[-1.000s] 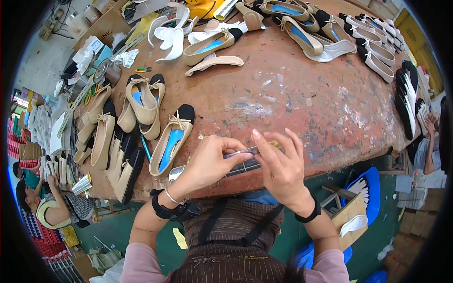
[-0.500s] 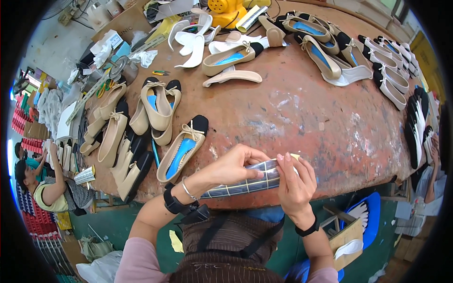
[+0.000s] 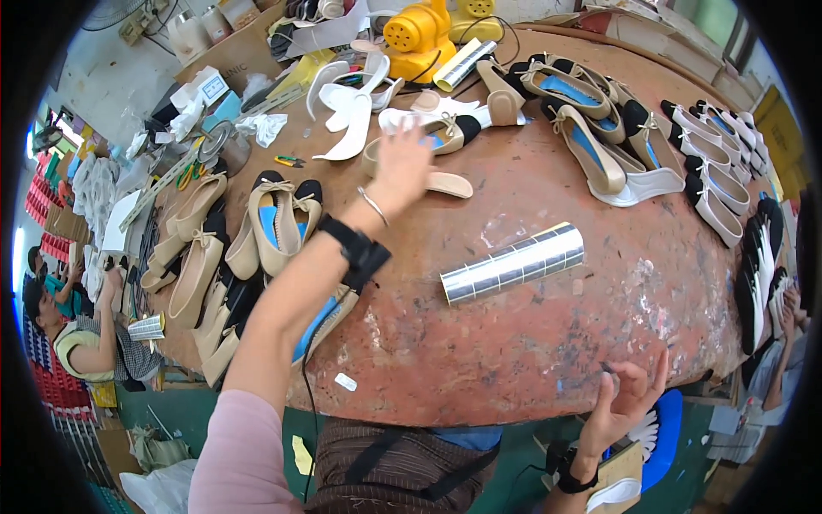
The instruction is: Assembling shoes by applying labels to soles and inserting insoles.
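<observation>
My left hand (image 3: 402,167) reaches across the table over a beige flat shoe (image 3: 458,135) with a black toe, its fingers stretched out and slightly blurred. The hand hides part of this shoe and of a beige insole (image 3: 449,184) beside it; contact with either cannot be made out. Near the front edge, my right hand (image 3: 629,398) bends thumb and forefinger towards each other at a tiny dark bit, the other fingers raised. A curled sheet of silver labels (image 3: 514,264) lies on the table between the hands. One small white label (image 3: 345,381) rests by the front edge.
Beige-and-black flats (image 3: 278,227) are piled at the left, with more shoes (image 3: 591,120) at the far right. White shoe parts (image 3: 355,107), green-handled snips (image 3: 289,161) and a yellow machine (image 3: 418,38) stand or lie farther back. A co-worker (image 3: 81,334) is at the left.
Both hands have let go of the label sheet, which now lies on the table. My left hand has moved far forward to the beige shoe; my right hand has drawn right and nearer.
</observation>
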{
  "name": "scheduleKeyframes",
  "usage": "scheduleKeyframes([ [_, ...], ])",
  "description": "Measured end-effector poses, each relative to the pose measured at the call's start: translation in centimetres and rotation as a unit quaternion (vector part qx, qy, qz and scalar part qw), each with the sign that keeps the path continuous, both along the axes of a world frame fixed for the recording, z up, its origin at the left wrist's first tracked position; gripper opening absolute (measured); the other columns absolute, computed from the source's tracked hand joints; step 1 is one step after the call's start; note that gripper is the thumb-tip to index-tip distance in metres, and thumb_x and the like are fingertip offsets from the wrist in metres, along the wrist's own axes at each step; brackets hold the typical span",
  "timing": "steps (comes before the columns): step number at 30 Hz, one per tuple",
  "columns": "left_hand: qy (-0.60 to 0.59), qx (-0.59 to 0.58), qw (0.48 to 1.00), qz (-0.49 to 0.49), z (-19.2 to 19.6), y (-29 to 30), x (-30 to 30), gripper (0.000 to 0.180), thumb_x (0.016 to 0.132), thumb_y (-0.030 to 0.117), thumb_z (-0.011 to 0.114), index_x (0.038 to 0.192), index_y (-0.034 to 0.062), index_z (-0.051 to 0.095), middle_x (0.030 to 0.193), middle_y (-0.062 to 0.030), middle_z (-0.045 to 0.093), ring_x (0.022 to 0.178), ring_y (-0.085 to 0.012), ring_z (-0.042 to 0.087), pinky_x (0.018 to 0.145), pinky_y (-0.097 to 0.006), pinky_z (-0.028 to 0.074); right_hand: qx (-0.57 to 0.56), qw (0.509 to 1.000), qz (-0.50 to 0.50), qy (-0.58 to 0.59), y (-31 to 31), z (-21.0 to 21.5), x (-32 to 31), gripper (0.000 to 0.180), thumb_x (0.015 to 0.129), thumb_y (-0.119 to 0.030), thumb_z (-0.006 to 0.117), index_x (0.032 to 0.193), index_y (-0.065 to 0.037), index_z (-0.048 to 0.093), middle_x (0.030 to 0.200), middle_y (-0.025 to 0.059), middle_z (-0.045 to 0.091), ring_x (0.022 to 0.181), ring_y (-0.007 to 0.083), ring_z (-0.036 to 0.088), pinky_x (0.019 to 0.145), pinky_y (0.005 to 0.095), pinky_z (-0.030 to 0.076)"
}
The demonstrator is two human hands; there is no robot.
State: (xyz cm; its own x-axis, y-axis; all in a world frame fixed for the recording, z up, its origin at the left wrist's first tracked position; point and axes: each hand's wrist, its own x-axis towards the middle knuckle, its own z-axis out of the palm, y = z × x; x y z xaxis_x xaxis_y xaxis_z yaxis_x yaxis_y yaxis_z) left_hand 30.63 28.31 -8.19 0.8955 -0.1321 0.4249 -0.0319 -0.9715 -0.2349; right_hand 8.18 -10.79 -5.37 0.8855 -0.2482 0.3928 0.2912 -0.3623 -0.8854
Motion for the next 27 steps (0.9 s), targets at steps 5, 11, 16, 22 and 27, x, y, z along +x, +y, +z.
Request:
scheduleKeyframes([
  [5,0.165,-0.112,0.98,0.016,1.1,6.7,1.1,0.027,0.087,0.033,0.072,0.092,0.0065,0.072,0.138,-0.0151,0.058,0.127,-0.0335,0.054,0.104,-0.045,0.044,0.106,0.991,0.039,0.07,-0.1,-0.2,-0.1,0.084,0.086,0.011,0.061,0.158,-0.002,0.019,0.094,0.0079,0.06,0.087,0.014,0.059,0.087,0.0285,0.051],
  [11,0.138,-0.579,0.8,-0.076,6.1,5.4,-6.6,0.029,0.102,0.027,0.058,0.102,-0.0009,0.068,0.103,-0.0025,0.07,0.084,-0.0101,0.065,0.078,-0.027,0.052,0.103,0.988,0.104,0.05,1.4,2.4,0.5,0.088,0.083,0.014,0.064,0.157,0.001,0.018,0.092,0.0088,0.061,0.086,0.0158,0.062,0.083,0.0272,0.052],
  [16,0.168,-0.873,0.453,-0.06,9.1,-0.1,-19.9,0.039,0.098,0.026,0.064,0.125,-0.001,0.056,0.116,-0.0125,0.068,0.103,-0.0177,0.069,0.09,-0.031,0.057,-0.019,0.969,0.238,-0.056,4.6,5.3,2.1,0.085,0.076,0.013,0.073,0.15,0.005,0.031,0.113,0.0163,0.067,0.079,0.0148,0.065,0.079,0.0269,0.053],
  [22,0.195,-0.913,0.348,-0.083,9.2,-2.4,-26.6,0.041,0.088,0.016,0.07,0.122,-0.0025,0.055,0.115,-0.015,0.068,0.099,-0.0201,0.071,0.089,-0.032,0.058,-0.063,0.896,0.423,-0.121,9.6,8.9,3.0,0.092,0.071,0.01,0.08,0.149,0.002,0.033,0.128,0.0192,0.064,0.08,0.0183,0.068,0.075,0.0304,0.055],
  [27,0.226,-0.912,0.333,-0.077,8.9,-2.7,-29.3,0.06,0.08,0.02,0.074,0.129,-0.0072,0.052,0.116,-0.0173,0.068,0.099,-0.0223,0.072,0.089,-0.033,0.058,-0.08,0.896,0.413,-0.144,11.3,7.2,2.0,0.087,0.072,0.009,0.075,0.15,-0.002,0.038,0.129,0.0166,0.059,0.079,0.0284,0.061,0.07,0.0365,0.054],
])
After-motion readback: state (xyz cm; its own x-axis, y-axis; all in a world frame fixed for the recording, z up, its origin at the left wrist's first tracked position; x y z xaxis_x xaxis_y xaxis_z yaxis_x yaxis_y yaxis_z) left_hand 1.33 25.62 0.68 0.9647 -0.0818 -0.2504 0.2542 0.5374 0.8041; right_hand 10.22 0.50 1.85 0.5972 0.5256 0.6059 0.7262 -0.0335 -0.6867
